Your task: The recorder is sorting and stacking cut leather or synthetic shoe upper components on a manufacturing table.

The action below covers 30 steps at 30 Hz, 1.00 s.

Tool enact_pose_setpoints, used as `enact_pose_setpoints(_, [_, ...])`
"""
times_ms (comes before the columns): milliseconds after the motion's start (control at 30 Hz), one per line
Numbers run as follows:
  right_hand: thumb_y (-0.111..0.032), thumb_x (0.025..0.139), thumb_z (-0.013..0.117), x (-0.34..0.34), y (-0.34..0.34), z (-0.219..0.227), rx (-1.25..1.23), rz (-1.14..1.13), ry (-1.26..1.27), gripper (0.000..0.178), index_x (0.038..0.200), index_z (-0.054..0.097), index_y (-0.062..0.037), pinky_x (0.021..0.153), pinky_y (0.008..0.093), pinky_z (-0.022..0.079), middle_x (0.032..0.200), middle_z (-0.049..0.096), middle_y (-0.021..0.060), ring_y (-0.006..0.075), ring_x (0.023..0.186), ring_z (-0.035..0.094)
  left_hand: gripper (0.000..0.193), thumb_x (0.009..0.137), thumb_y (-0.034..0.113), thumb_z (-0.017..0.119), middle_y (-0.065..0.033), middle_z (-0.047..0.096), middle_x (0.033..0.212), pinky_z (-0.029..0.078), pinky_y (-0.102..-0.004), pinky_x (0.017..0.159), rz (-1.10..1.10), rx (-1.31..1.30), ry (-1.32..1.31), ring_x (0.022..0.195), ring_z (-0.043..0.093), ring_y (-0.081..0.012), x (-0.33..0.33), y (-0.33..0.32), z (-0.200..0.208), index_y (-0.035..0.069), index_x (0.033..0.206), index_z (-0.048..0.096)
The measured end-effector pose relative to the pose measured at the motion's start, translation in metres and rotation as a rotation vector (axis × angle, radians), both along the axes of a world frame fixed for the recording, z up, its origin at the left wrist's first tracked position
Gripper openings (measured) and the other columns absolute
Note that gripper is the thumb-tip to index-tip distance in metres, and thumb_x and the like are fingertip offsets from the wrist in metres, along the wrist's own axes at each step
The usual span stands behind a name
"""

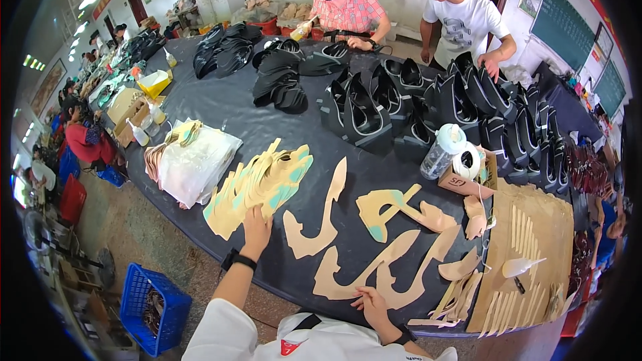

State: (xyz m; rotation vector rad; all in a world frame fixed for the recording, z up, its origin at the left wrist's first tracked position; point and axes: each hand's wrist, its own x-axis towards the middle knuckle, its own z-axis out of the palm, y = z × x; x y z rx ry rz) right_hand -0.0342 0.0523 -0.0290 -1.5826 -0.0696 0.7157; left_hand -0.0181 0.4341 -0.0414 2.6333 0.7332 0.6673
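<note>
My left hand (255, 230) is at the near edge of a fanned stack of tan leather pieces (257, 184) with green patches, fingers together and closed on the edge of a piece there. My right hand (373, 306) hovers at the table's near edge, fingers partly spread and holding nothing visible, beside the lower end of a curved tan piece (344, 284). Other flat curved pieces lie around: a hooked one (321, 227) between the stack and the middle, a green-patched one (381, 210) to its right, and one more (414, 281) nearer my right hand.
White plastic sheeting (197, 164) lies left of the stack. At right are a water jug (443, 150), a small carton (468, 184) and a brown board (535, 227) with tan strips and a glue bottle (521, 266). Black shoe uppers (358, 110) crowd the far side, where two people stand. A blue crate (150, 307) sits on the floor.
</note>
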Motion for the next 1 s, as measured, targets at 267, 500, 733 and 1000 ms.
enact_pose_setpoints(267, [0.001, 0.091, 0.038, -0.015, 0.031, 0.011, -0.054, 0.116, -0.062, 0.024, 0.104, 0.058, 0.0028, 0.066, 0.0243, 0.051, 0.092, 0.066, 0.013, 0.0175, 0.075, 0.067, 0.036, 0.072, 0.025, 0.074, -0.0147, 0.051, 0.096, 0.038, -0.0433, 0.085, 0.041, -0.146, 0.328, 0.1, 0.045, -0.0357, 0.018, 0.04, -0.023, 0.006, 0.095, 0.055])
enact_pose_setpoints(500, [0.003, 0.09, 0.039, -0.012, 0.053, 0.014, -0.047, 0.153, -0.091, 0.023, 0.103, 0.058, 0.0035, 0.073, 0.0262, 0.052, 0.093, 0.066, 0.0137, 0.0185, 0.079, 0.067, 0.016, 0.085, 0.014, 0.058, -0.0192, 0.06, 0.078, 0.045, -0.0426, 0.067, -0.175, -0.326, 0.154, 0.077, 0.059, -0.0351, 0.008, 0.07, -0.009, 0.0, 0.091, 0.052])
enact_pose_setpoints(733, [0.002, 0.089, 0.037, -0.01, 0.084, 0.014, 0.048, 0.277, 0.015, 0.025, 0.105, 0.057, 0.0047, 0.075, 0.0254, 0.05, 0.094, 0.065, 0.0123, 0.0164, 0.082, 0.065, 0.016, 0.09, 0.01, 0.054, -0.0134, 0.061, 0.083, 0.051, -0.0352, 0.065, 0.082, -0.969, -0.441, 0.072, 0.064, -0.0224, -0.004, 0.077, 0.033, 0.003, 0.102, 0.048])
enact_pose_setpoints(1000, [-0.011, 0.095, 0.043, 0.008, 0.109, 0.032, 0.258, 0.367, 0.361, 0.027, 0.115, 0.056, 0.0018, 0.084, 0.0274, 0.049, 0.108, 0.062, 0.0137, 0.0189, 0.093, 0.063, 0.018, 0.092, 0.011, 0.053, -0.0096, 0.058, 0.09, 0.053, -0.0323, 0.066, -0.013, -1.344, -0.82, 0.076, 0.062, -0.021, -0.001, 0.024, 0.134, 0.004, 0.107, 0.047])
